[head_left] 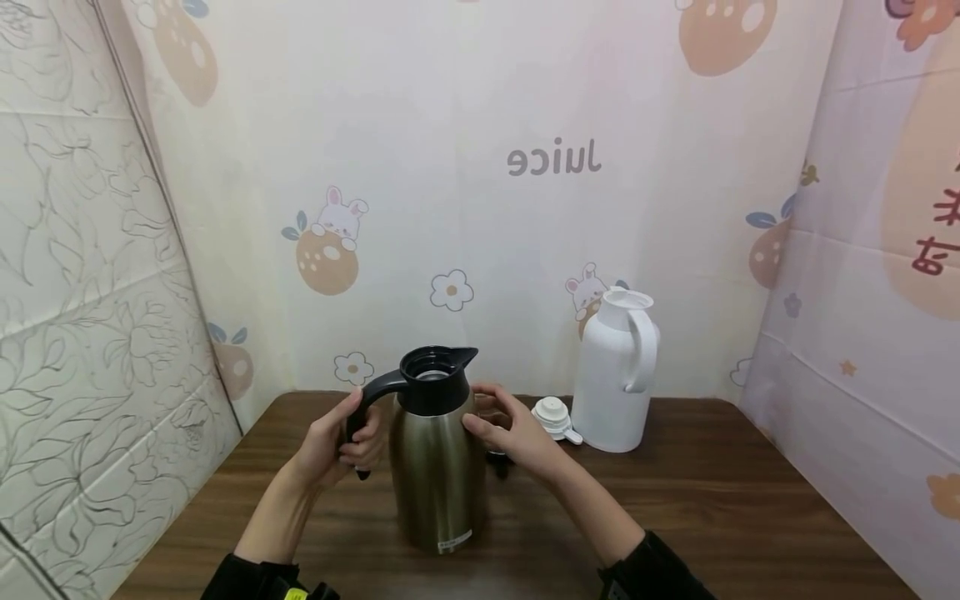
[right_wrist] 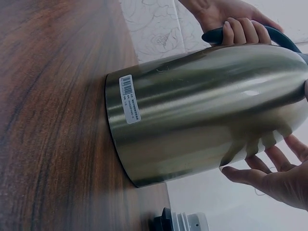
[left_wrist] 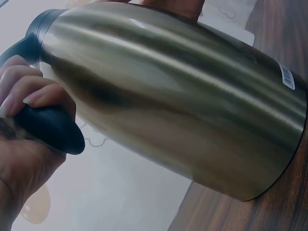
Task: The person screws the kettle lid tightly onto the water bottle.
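The left hand [head_left: 341, 446] is curled round the black handle [head_left: 375, 392] of a steel vacuum jug [head_left: 437, 467], fingers wrapped tight over the grip; the left wrist view shows the fingertips [left_wrist: 36, 94] folded over the handle's lower end. The right hand [head_left: 510, 433] lies against the other side of the jug, fingers nearly straight and spread along the metal rather than clasping it (their reflection shows in the polished wall in the right wrist view [right_wrist: 274, 178]). The jug stands upright on the wooden table [head_left: 712, 517], between the two hands, its black collar and spout [head_left: 438, 375] uncovered at the top and a small barcode label [right_wrist: 129, 98] stuck near its base.

Just behind the right hand, right of the jug, a dark stopper [head_left: 497, 458] sits on the table, mostly hidden. Further right of the jug lies a white stopper [head_left: 555, 417], and beyond that, close to the back wall, stands a white plastic jug [head_left: 617, 371] with its handle turned to the right. A cloth printed with rabbits, flowers and the word "Juice" in mirror writing [head_left: 553, 158] hangs behind the jug.
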Demonstrator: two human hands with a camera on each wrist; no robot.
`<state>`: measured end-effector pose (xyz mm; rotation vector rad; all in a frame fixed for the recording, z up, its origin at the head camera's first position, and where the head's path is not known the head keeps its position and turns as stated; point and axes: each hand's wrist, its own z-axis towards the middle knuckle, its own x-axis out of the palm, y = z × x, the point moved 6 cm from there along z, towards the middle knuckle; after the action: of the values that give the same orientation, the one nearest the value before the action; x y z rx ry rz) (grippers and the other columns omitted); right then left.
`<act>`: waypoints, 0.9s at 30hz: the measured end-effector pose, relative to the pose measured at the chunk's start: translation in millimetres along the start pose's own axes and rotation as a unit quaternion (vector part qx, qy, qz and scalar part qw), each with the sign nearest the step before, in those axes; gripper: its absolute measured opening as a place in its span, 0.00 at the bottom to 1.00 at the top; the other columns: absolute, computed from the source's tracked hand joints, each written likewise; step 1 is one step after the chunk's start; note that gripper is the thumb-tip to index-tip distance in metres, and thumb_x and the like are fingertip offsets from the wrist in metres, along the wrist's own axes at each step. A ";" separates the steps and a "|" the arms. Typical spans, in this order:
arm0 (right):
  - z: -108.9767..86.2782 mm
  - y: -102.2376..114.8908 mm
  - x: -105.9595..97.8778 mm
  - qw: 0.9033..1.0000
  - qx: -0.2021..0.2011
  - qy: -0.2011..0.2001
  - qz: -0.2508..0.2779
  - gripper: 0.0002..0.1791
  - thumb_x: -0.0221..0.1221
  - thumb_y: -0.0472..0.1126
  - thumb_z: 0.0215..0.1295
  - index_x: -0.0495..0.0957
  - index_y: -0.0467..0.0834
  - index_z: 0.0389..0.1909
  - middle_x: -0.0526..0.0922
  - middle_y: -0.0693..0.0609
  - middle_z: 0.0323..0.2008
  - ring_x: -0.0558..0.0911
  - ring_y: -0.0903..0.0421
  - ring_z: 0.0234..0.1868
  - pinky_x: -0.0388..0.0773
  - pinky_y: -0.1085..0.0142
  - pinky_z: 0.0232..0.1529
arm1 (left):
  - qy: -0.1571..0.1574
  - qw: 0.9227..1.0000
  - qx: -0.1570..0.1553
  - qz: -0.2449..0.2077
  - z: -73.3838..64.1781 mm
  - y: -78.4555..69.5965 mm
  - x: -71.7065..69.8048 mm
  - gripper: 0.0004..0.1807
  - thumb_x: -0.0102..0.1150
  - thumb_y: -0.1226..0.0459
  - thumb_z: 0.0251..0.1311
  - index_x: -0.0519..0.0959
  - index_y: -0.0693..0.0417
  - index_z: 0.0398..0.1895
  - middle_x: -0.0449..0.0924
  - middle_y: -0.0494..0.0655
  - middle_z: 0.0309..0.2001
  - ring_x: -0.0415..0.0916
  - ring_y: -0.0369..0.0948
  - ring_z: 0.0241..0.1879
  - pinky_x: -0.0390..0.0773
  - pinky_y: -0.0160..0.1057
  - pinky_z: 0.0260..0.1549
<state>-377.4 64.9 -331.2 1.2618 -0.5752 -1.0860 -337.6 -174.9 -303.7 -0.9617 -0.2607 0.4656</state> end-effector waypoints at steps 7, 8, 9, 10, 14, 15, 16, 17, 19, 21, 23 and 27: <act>-10.6 -0.4 -2.4 1.000 -0.007 0.003 -0.010 0.33 0.64 0.53 0.75 0.67 0.51 0.76 0.73 0.41 0.66 0.76 0.44 0.65 0.81 0.51 0.59 | 0.061 0.997 -0.017 -0.034 0.1 3.0 9.6 0.28 0.14 0.51 0.86 0.55 0.57 0.29 0.51 0.44 0.19 0.46 0.42 0.14 0.46 0.44 0.16; -12.6 -0.3 -2.7 1.000 -0.008 0.004 -0.013 0.33 0.64 0.53 0.75 0.67 0.50 0.76 0.73 0.41 0.66 0.76 0.44 0.65 0.81 0.51 0.59 | 0.067 0.997 -0.020 -0.038 -0.2 3.6 11.0 0.28 0.14 0.51 0.86 0.55 0.57 0.29 0.51 0.44 0.19 0.46 0.42 0.15 0.46 0.44 0.16; -14.5 -0.2 -3.0 1.000 -0.008 0.003 -0.017 0.33 0.64 0.54 0.75 0.67 0.50 0.76 0.74 0.42 0.66 0.76 0.44 0.65 0.82 0.52 0.59 | 0.072 0.996 -0.022 -0.042 -0.6 4.2 12.3 0.28 0.14 0.51 0.86 0.55 0.57 0.29 0.51 0.44 0.19 0.46 0.42 0.15 0.46 0.44 0.17; -16.2 -0.1 -3.2 1.000 -0.010 0.003 -0.022 0.33 0.64 0.54 0.75 0.67 0.50 0.75 0.74 0.42 0.65 0.76 0.44 0.65 0.82 0.52 0.58 | 0.078 0.996 -0.024 -0.047 -1.0 4.8 13.6 0.28 0.14 0.50 0.86 0.55 0.58 0.30 0.51 0.44 0.19 0.47 0.42 0.15 0.46 0.44 0.17; -21.6 0.4 -3.3 0.999 -0.013 0.002 -0.038 0.32 0.64 0.55 0.74 0.69 0.51 0.74 0.75 0.43 0.65 0.77 0.45 0.66 0.82 0.54 0.58 | 0.094 0.994 -0.026 -0.059 -2.8 6.3 17.4 0.28 0.14 0.49 0.86 0.55 0.58 0.30 0.52 0.43 0.20 0.47 0.42 0.15 0.48 0.44 0.17; -22.7 1.1 -3.2 0.999 -0.014 0.000 -0.043 0.32 0.64 0.55 0.74 0.69 0.52 0.74 0.75 0.43 0.64 0.77 0.45 0.66 0.82 0.55 0.58 | 0.095 0.993 -0.024 -0.060 -3.1 6.3 17.6 0.28 0.14 0.49 0.86 0.55 0.58 0.30 0.52 0.43 0.20 0.47 0.42 0.15 0.49 0.43 0.17; -23.6 1.9 -3.0 0.999 -0.016 -0.002 -0.049 0.31 0.64 0.55 0.74 0.69 0.53 0.74 0.76 0.44 0.64 0.77 0.44 0.66 0.82 0.54 0.58 | 0.096 0.993 -0.023 -0.060 -3.3 6.1 17.8 0.28 0.13 0.49 0.86 0.54 0.58 0.30 0.52 0.42 0.20 0.47 0.41 0.15 0.49 0.43 0.17; -24.7 2.9 -2.7 0.998 -0.016 -0.005 -0.053 0.31 0.64 0.55 0.74 0.69 0.54 0.73 0.76 0.44 0.64 0.77 0.45 0.66 0.81 0.54 0.58 | 0.096 0.993 -0.021 -0.060 -3.5 5.9 17.7 0.28 0.13 0.49 0.86 0.54 0.57 0.30 0.51 0.42 0.19 0.47 0.41 0.15 0.49 0.42 0.17; -27.0 5.8 -1.9 0.998 -0.017 -0.010 -0.061 0.30 0.65 0.56 0.74 0.70 0.56 0.73 0.76 0.45 0.64 0.78 0.45 0.65 0.81 0.53 0.58 | 0.097 0.993 -0.019 -0.058 -3.4 5.1 17.2 0.28 0.12 0.49 0.86 0.54 0.57 0.30 0.51 0.42 0.19 0.47 0.41 0.15 0.49 0.42 0.17; -29.6 8.8 -1.4 0.997 -0.016 -0.017 -0.067 0.29 0.65 0.56 0.74 0.70 0.57 0.72 0.77 0.46 0.64 0.78 0.44 0.65 0.81 0.52 0.57 | 0.099 0.993 -0.018 -0.056 -3.3 4.2 16.6 0.28 0.12 0.50 0.86 0.54 0.57 0.30 0.51 0.42 0.19 0.47 0.41 0.15 0.49 0.42 0.17; -32.4 12.2 -0.3 0.997 -0.015 -0.022 -0.069 0.29 0.65 0.56 0.73 0.71 0.56 0.71 0.77 0.45 0.65 0.79 0.43 0.65 0.81 0.52 0.55 | 0.103 0.993 -0.020 -0.055 -3.3 3.4 16.0 0.28 0.12 0.50 0.86 0.53 0.57 0.29 0.51 0.42 0.19 0.47 0.41 0.15 0.49 0.42 0.17; -36.4 17.8 2.4 0.997 -0.014 -0.029 -0.070 0.30 0.66 0.57 0.72 0.71 0.52 0.70 0.77 0.43 0.66 0.79 0.42 0.65 0.83 0.54 0.47 | 0.117 0.991 -0.024 -0.064 -4.4 1.4 15.2 0.29 0.12 0.48 0.86 0.53 0.57 0.29 0.52 0.42 0.19 0.47 0.40 0.15 0.48 0.43 0.17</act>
<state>-339.8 78.5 -324.4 1.2639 -0.5196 -1.2456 -323.0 -170.0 -307.1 -1.0295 -0.1211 0.2275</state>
